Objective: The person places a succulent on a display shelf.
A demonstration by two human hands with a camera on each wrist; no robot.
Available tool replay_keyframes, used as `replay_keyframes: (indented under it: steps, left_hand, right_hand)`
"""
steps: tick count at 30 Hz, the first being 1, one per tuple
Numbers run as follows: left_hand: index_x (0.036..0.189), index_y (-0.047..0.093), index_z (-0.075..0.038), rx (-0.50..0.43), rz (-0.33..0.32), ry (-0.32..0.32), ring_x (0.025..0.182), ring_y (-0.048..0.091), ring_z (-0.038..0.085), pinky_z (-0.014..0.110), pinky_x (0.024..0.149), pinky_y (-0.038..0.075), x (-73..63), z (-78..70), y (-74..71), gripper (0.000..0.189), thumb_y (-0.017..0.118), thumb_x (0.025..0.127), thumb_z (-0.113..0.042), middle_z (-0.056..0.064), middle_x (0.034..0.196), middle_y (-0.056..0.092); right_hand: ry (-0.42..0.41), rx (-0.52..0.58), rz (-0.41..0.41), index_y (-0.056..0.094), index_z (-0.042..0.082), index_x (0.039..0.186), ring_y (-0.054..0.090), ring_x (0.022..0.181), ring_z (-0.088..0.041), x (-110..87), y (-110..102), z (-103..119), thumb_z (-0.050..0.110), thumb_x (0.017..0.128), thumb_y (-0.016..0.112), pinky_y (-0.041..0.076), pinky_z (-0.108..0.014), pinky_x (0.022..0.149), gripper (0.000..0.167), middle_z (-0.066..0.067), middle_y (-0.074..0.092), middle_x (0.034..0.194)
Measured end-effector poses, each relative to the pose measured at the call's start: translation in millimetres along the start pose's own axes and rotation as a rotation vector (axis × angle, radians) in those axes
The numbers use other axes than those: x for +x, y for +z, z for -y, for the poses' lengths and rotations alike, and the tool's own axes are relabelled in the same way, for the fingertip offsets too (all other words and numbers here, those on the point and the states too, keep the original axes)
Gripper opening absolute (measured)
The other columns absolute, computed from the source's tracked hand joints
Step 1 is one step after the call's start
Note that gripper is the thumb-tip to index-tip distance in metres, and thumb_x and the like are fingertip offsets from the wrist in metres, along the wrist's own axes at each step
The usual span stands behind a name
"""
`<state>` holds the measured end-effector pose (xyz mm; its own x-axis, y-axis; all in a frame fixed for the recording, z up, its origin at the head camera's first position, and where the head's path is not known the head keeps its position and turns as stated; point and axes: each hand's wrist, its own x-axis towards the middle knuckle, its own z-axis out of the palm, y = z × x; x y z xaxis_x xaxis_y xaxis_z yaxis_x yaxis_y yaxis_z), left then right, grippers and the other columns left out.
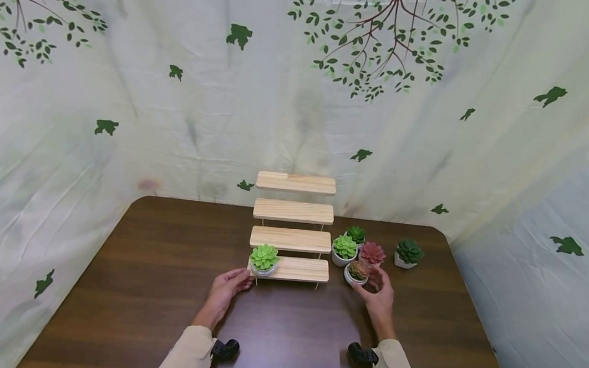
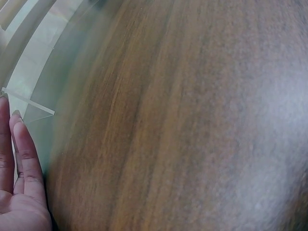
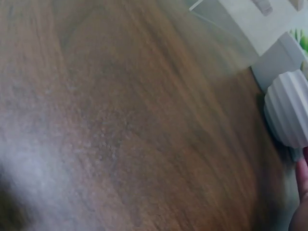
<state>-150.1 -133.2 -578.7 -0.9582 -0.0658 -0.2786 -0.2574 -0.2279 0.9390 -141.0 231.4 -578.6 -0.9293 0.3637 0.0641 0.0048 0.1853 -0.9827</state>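
Note:
My right hand holds a small potted succulent with brownish-red leaves between thumb and fingers. Its ribbed white pot shows at the right edge of the right wrist view, the thumb against it. At the left end of the lowest step of a wooden tiered stand, my left hand reaches with nearly straight fingers. Whether the fingertips touch the step cannot be made out. On that end of the step stands a bright green succulent in a pale pot.
Beside the stand's right side cluster a light green succulent, a dark green one and a pinkish-red one. Another dark green succulent stands farther right. The brown table backs onto a leaf-patterned cloth.

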Motion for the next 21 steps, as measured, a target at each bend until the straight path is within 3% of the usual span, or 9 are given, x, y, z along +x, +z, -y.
replay_keyframes:
  steps: [5, 14, 21]
  left_hand:
    - [0.106, 0.063, 0.011, -0.008, -0.008, -0.006, 0.078, 0.067, 0.013, 0.025, 0.073, 0.057, 1.4, -0.2, 1.5, 0.023, 0.064, 0.092, -0.007, 0.007, 0.084, 0.070]
    - [0.107, 0.062, 0.012, -0.025, 0.000, 0.003, 0.078, 0.067, 0.012, 0.025, 0.074, 0.056, -2.5, -1.6, 3.5, 0.023, 0.063, 0.092, -0.006, 0.006, 0.084, 0.071]
    - [0.106, 0.063, 0.010, -0.035, -0.007, -0.002, 0.077, 0.067, 0.011, 0.024, 0.073, 0.056, -1.4, -1.1, 1.4, 0.021, 0.064, 0.092, -0.006, 0.005, 0.083, 0.071]
  right_hand:
    - [0.036, -0.026, 0.029, 0.045, -0.002, 0.134, 0.053, 0.109, -0.028, 4.2, 3.4, -4.0, -0.001, 0.074, 0.081, 0.046, -0.025, 0.090, 0.070, -0.024, 0.054, 0.127]
    - [0.070, -0.099, 0.027, 0.049, -0.004, 0.131, 0.053, 0.115, -0.036, 7.3, 7.3, -9.5, 0.000, 0.073, 0.081, 0.043, -0.044, 0.098, 0.066, -0.025, 0.054, 0.127]
    - [0.090, -0.106, 0.044, 0.049, -0.003, 0.133, 0.053, 0.116, -0.036, 8.5, 8.8, -10.3, 0.004, 0.075, 0.081, 0.043, -0.047, 0.100, 0.067, -0.025, 0.054, 0.129]
